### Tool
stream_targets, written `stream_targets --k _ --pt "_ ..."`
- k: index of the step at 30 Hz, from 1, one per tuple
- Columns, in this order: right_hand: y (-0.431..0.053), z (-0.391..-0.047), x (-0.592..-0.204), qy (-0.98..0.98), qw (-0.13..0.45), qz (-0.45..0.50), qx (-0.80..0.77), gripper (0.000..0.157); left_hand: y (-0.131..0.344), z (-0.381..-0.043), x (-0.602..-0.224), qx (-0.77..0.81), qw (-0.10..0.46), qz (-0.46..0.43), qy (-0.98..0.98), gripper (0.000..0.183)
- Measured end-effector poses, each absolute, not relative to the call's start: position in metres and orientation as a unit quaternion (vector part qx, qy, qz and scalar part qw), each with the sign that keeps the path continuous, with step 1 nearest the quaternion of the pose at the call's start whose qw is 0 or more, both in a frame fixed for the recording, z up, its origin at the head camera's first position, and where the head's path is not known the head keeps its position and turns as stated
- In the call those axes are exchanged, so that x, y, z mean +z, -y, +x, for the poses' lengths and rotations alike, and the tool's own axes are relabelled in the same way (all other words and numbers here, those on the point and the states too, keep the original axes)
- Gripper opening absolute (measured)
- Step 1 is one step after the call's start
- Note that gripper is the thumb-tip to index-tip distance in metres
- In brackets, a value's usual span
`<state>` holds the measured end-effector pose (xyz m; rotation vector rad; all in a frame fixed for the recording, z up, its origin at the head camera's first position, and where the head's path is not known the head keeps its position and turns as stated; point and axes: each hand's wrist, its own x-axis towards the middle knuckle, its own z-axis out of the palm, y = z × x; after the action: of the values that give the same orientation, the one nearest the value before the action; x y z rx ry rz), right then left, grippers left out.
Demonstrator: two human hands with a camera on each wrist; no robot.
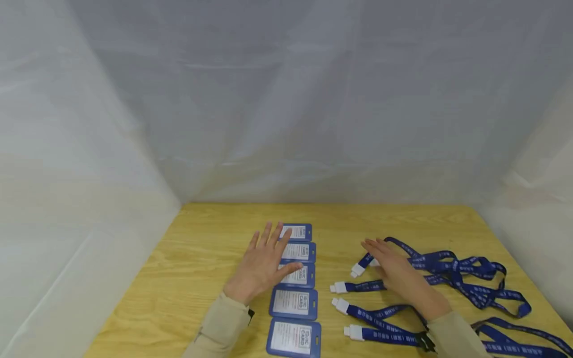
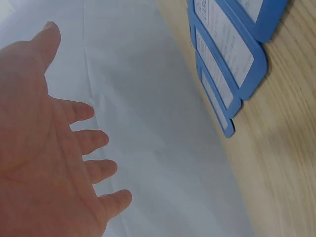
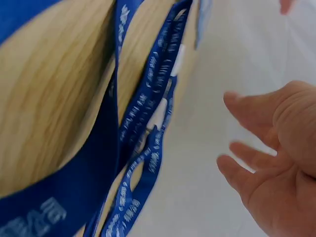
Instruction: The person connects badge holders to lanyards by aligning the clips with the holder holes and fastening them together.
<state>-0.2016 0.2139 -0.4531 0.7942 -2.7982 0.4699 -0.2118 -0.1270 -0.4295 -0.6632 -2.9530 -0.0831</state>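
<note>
My left hand (image 1: 260, 268), fingers spread and holding nothing, hovers over the left side of a column of blue ID card holders (image 1: 294, 302). In the left wrist view its palm shows bare, apart from the card holders (image 2: 222, 49). Several holders lie flat, one behind another, each with a white printed card. My right hand (image 1: 400, 273) hangs over blue lanyards (image 1: 380, 335) with white plastic clips (image 1: 341, 305); it partly covers two of them. In the right wrist view, its loosely bent fingers hold nothing and stand apart from the lanyard straps (image 3: 153, 84).
The wooden table (image 1: 179, 288) carries everything. More lanyard loops (image 1: 483, 278) lie tangled at the right, and another strap (image 1: 524, 348) lies near the front right. White sheeting (image 1: 286, 124) hangs behind the table and at both sides.
</note>
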Motion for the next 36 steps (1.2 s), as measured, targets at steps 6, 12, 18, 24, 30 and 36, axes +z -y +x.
stream_targets --k 6,12,18,24,30,36 --pt "-0.203 -0.220 -0.464 0.946 0.020 0.290 0.144 0.048 0.126 -0.213 -0.430 -0.029 0.047 -0.224 0.973 0.092" --pt "-0.201 -0.232 -0.475 0.937 -0.005 0.320 0.142 0.031 0.127 -0.211 -0.431 -0.031 0.054 -0.223 0.973 0.091" --pt "-0.203 -0.234 -0.478 0.939 0.023 0.316 0.132 0.025 0.128 -0.211 -0.431 -0.044 0.046 -0.217 0.974 0.091" --pt "-0.203 -0.237 -0.469 0.938 0.071 0.311 0.138 0.025 0.127 -0.220 -0.432 -0.080 0.027 -0.223 0.971 0.091" --pt "-0.201 -0.243 -0.463 0.944 0.098 0.291 0.123 0.024 0.123 -0.242 -0.438 -0.072 0.013 -0.231 0.970 0.084" --pt "-0.195 -0.252 -0.466 0.956 0.069 0.246 0.142 0.024 0.121 -0.266 -0.450 -0.055 -0.008 -0.232 0.971 0.080"
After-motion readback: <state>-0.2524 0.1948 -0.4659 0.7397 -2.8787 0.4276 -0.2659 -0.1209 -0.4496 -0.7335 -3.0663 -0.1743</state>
